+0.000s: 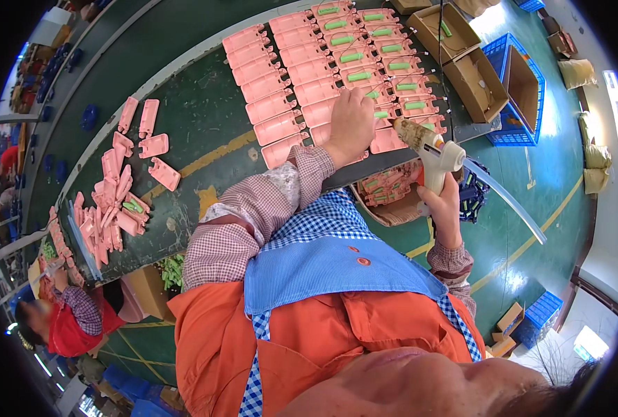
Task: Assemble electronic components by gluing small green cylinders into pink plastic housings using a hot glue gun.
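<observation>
My right hand grips the handle of a hot glue gun, white with a brown-crusted front. Its nozzle points left at the near pink shells, and a translucent glue stick trails from its back. My left hand is curled, fingertips down among the shells beside a green cylindrical battery; what they pinch is hidden. Pink plastic shells lie in rows on the dark green table. The right-hand columns hold green batteries with thin wires; the left columns show bare shells.
Loose pink shells are heaped at the table's left. Cardboard boxes and a blue crate stand at the right. Below the near edge sits a box of pink parts. A person in red works at far left.
</observation>
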